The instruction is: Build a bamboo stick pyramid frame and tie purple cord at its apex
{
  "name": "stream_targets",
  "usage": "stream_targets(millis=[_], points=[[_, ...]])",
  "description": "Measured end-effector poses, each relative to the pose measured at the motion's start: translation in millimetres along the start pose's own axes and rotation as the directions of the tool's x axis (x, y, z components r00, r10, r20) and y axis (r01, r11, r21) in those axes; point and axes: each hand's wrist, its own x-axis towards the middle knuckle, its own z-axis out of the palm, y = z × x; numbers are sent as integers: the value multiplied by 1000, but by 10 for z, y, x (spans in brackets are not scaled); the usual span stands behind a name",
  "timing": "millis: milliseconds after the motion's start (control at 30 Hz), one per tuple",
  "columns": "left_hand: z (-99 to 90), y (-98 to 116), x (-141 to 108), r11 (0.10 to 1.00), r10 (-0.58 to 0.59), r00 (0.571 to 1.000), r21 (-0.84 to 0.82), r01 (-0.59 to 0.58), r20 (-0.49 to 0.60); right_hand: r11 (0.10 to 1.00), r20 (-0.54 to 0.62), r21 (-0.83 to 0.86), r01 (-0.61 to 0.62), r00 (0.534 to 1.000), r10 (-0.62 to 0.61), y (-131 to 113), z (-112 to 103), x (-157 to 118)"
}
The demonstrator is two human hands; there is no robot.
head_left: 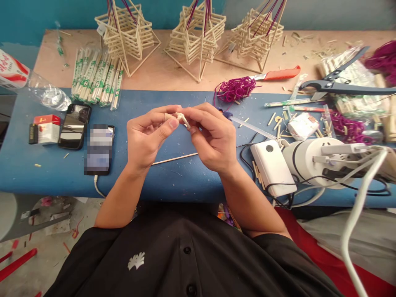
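In the head view, my left hand (147, 136) and my right hand (213, 134) meet over the blue mat. Between their fingertips is a small piece of short pale wooden sticks (182, 119). Both hands pinch it, the right thumb and fingers closed at its lower right end. Its exact shape is partly hidden by my fingers. Below the hands a thin wooden stick (173, 159) lies on the mat, its right end passing behind my right hand. A tangle of purple cord (233, 90) lies beyond my right hand.
Stick-built lattice frames (199, 37) stand at the back. Wrapped chopsticks (95, 78) and two phones (74, 126) lie left. An orange-handled knife (281, 74), black cutters (343, 84), a power bank (272, 167) and a white cabled power strip (318, 156) sit right.
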Motion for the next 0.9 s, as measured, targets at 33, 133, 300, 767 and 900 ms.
stream_targets(millis=[33,133,300,767,900], points=[[0,-2,2,1000,4,1000,0,-4,1,1000,2,1,-4,1000,4,-2,-1,0],[-2,-5,6,1000,17,1000,2,-17,10,1000,-3,-2,-12,1000,12,-9,2,3],[-5,-4,2,1000,25,999,-6,-24,23,1000,-5,4,-23,1000,23,-16,10,7],[-19,-18,-9,1000,21,1000,-16,-21,21,998,11,42,-43,999,43,-5,-9,3],[-17,-17,0,999,36,999,-26,-35,32,997,9,77,-29,1000,29,-1,-8,3]])
